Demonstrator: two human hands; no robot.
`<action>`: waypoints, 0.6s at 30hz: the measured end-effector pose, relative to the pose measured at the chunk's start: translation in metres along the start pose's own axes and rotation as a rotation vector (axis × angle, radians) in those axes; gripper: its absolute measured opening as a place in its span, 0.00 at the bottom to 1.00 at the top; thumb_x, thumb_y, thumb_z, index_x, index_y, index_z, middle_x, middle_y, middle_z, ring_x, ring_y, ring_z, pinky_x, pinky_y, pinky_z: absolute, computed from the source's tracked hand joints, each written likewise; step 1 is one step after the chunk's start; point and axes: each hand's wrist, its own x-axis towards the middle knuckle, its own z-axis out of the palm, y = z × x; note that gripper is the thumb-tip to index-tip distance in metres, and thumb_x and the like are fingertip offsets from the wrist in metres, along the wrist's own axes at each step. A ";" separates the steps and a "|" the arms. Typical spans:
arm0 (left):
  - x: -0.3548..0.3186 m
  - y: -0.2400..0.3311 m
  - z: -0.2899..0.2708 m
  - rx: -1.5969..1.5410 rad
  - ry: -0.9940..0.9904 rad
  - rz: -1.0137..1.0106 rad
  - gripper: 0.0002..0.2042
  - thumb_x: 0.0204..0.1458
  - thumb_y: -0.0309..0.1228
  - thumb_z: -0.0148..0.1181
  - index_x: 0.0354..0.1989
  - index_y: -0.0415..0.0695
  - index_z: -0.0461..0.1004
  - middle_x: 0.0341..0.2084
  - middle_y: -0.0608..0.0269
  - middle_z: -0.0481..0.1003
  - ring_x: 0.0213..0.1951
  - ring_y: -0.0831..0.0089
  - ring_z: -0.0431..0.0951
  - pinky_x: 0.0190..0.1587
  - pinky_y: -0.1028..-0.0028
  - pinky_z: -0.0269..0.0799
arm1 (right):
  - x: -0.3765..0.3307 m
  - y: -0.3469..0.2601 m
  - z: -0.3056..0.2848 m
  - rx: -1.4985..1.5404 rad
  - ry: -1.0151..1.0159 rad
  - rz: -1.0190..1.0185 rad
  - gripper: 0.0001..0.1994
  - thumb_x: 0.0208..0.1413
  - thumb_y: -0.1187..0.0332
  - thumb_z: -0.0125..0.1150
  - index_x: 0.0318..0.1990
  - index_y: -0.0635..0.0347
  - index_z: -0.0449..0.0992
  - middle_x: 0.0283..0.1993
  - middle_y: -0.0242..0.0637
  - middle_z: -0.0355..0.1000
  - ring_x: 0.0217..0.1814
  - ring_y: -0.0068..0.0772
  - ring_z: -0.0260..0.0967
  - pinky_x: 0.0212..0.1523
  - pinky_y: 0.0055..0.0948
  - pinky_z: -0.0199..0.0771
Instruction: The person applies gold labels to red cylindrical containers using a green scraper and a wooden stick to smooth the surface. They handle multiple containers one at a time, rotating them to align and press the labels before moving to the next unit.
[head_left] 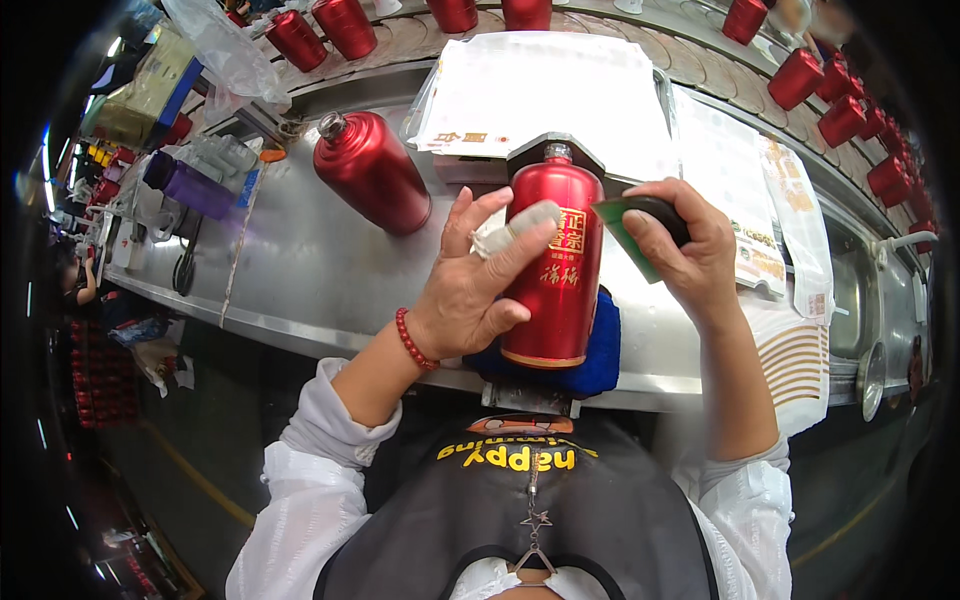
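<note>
We see bright, even overhead light, glare streaking the steel table (300,260) left of our hands; edges bend, darken and blur.

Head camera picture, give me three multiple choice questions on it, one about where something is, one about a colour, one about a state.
1. Where does the second red bottle lie?
A. on the steel counter, to the person's left
B. in the sink
C. on the floor

2. What colour is the cloth under the held red bottle?
A. yellow
B. blue
C. white

3. What is the right hand doing?
A. resting open and empty
B. holding a dark tool with a green edge
C. gripping a cup

Answers: 1 A, it lies left of the left hand on bare steel. 2 B, blue shows beneath the bottle's base. 3 B, the fingers curl round the tool beside the bottle.
</note>
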 end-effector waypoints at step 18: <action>0.074 -0.027 -0.009 0.157 -0.078 0.160 0.30 0.66 0.59 0.37 0.59 0.52 0.76 0.43 0.63 0.81 0.57 0.63 0.70 0.74 0.52 0.36 | -0.008 -0.009 0.001 -0.136 -0.127 -0.197 0.08 0.52 0.70 0.68 0.39 0.58 0.77 0.32 0.37 0.72 0.34 0.42 0.70 0.38 0.36 0.70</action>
